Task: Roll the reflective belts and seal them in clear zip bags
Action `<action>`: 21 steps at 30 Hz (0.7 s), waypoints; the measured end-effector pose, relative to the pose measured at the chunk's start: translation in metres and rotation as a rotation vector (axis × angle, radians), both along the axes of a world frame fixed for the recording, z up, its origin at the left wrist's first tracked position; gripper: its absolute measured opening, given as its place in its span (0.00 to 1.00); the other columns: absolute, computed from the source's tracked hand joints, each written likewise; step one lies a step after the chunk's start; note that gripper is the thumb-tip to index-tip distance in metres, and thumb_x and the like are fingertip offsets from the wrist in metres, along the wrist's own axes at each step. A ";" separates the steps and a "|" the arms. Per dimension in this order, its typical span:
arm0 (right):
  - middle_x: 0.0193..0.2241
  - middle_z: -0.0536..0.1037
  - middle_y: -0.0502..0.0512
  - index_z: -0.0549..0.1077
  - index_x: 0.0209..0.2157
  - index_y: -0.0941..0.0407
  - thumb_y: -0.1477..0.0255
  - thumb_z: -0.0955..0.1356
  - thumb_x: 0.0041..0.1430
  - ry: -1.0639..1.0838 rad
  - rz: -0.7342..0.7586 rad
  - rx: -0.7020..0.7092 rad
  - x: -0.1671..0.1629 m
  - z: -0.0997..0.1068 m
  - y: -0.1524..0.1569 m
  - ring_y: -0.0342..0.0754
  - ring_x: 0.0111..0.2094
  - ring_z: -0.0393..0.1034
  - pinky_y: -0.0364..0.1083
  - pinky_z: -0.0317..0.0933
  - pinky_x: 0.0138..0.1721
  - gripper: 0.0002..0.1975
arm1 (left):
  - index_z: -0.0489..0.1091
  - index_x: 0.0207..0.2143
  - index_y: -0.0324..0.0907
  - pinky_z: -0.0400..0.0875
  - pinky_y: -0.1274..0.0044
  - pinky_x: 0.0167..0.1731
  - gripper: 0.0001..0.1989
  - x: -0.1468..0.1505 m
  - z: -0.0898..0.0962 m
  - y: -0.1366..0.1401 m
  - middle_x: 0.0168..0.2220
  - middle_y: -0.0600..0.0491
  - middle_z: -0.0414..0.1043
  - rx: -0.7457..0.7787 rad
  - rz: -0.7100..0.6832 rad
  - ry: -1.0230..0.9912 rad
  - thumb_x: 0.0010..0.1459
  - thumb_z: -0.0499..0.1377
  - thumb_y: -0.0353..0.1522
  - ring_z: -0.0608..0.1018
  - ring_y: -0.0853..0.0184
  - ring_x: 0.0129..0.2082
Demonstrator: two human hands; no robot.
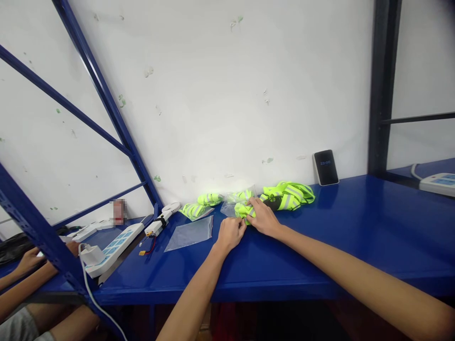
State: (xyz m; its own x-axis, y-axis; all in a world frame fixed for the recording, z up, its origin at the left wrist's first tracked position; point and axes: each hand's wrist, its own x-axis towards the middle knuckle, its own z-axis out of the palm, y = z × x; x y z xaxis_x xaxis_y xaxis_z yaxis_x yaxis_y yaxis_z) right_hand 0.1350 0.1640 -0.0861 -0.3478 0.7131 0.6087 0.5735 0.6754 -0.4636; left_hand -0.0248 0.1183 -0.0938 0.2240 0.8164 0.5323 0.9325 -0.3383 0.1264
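While several yellow-green bundles [194, 210] with silvery stripes already sit compact along the wall, at least some of them in clear plastic, the striped cloth [293, 195] being handled is only partly gathered, so the work looks partway along. What seems left is the looser stretch of that cloth, which spreads in loops and folds toward the wall, and a flat clear bag [190, 233], which shows nothing inside. The cloth lies on the blue worktop [355, 227], right of the bundles and left of a dark-screened device [326, 166]. Its long axis runs roughly along the wall, slanting slightly away toward the right; the tight, bunched end points left and nearer the person, the loose end right. A black patch shows partway along it. The right hand [263, 216] is half closed, fingers bent over the bunched end and gripping it from above. The left hand [231, 232] is curled almost into a fist against the near edge; whether it pinches any fabric, I cannot tell.
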 end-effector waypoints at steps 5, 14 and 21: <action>0.43 0.67 0.57 0.64 0.45 0.55 0.74 0.66 0.54 -0.001 0.085 0.047 0.000 -0.002 0.003 0.51 0.39 0.67 0.47 0.59 0.40 0.15 | 0.66 0.19 0.40 0.54 0.78 0.25 0.15 -0.003 -0.002 0.002 0.18 0.54 0.68 -0.001 0.101 -0.232 0.57 0.52 0.34 0.70 0.70 0.20; 0.44 0.66 0.57 0.64 0.45 0.55 0.75 0.66 0.54 -0.001 0.121 0.073 0.003 -0.006 0.000 0.50 0.41 0.67 0.47 0.61 0.43 0.15 | 0.59 0.21 0.42 0.55 0.81 0.24 0.08 -0.005 0.000 0.000 0.18 0.60 0.57 -0.009 -0.028 -0.431 0.53 0.52 0.29 0.64 0.73 0.19; 0.48 0.66 0.60 0.58 0.53 0.54 0.74 0.65 0.55 0.024 0.028 0.008 -0.004 -0.003 -0.009 0.54 0.46 0.67 0.50 0.60 0.45 0.24 | 0.58 0.23 0.42 0.56 0.79 0.27 0.08 0.003 0.003 -0.010 0.23 0.57 0.61 0.053 -0.130 -0.218 0.55 0.52 0.29 0.64 0.71 0.24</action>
State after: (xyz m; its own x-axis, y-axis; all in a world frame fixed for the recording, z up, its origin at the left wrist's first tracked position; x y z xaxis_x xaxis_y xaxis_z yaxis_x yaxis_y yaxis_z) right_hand 0.1311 0.1554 -0.0890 -0.3532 0.6982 0.6228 0.5429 0.6950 -0.4713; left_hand -0.0214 0.1087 -0.0907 0.2006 0.7576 0.6211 0.8334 -0.4653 0.2984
